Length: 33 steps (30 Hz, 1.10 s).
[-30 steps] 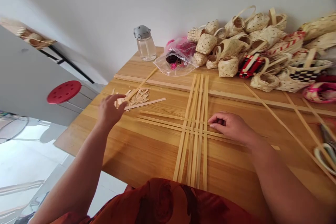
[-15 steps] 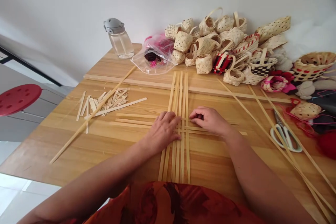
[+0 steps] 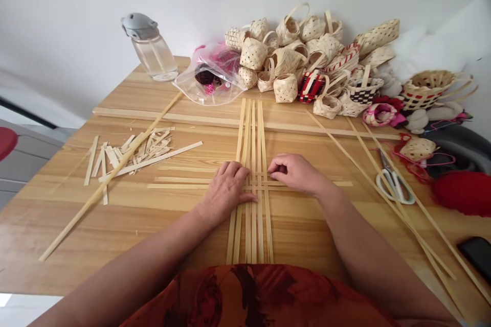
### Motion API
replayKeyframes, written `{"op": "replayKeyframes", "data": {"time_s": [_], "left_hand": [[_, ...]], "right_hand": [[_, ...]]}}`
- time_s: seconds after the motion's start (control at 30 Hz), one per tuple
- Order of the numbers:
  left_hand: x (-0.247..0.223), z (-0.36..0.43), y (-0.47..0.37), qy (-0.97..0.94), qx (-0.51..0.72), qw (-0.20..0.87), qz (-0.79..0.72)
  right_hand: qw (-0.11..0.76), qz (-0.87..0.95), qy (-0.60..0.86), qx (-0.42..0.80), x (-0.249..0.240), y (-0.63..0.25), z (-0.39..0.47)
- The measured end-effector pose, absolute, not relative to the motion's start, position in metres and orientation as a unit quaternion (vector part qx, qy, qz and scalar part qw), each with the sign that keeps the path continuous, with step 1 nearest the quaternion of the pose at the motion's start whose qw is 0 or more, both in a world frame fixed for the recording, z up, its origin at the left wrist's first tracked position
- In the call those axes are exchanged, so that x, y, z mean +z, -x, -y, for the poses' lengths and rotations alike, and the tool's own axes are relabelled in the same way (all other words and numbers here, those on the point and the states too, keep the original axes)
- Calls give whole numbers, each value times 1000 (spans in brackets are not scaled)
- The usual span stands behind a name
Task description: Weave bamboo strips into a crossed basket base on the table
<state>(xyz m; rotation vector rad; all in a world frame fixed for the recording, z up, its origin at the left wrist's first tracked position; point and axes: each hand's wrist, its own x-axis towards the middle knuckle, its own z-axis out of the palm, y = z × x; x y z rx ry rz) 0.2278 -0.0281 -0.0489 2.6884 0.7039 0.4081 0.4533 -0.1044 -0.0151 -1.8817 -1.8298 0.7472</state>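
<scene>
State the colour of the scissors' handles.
White with grey-green inner edges on the metal-bladed scissors; best seen in the head view.

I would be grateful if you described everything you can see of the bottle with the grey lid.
The bottle stands near the table's far left edge, in front of the pale wall. Its body is clear and colourless, like plastic or glass, narrower below the lid and wider towards the base. A thin straw-like line shows inside; I cannot tell the liquid level. The rounded grey lid is on and looks closed. The bottle appears slanted, perhaps from the lens. No hand touches it; the clear bag lies close by its base.
</scene>
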Motion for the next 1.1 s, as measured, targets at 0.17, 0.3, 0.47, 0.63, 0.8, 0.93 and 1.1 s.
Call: {"op": "replayKeyframes", "data": {"time_s": [0.17,0.3,0.47,0.63,0.8,0.93,1.1], "left_hand": [[-50,29,-227,-952,133,137,-238],[-51,31,-226,-956,137,121,-229],[-50,31,-222,-954,155,109,-232],[-50,30,-220,-949,170,99,-246],[-49,31,-221,-951,156,96,-250],[-48,31,-222,-950,150,97,-257],[-49,30,-223,-948,149,110,-260]], "right_hand": [[205,670,667,253,-15,-451,107],[202,674,669,239,-14,-448,108],[189,665,686,229,-14,-447,110],[175,620,729,232,-13,-456,121],[210,565,763,235,-13,-459,133],[203,551,783,204,-15,-453,134],[195,568,777,189,-12,-449,135]]}}
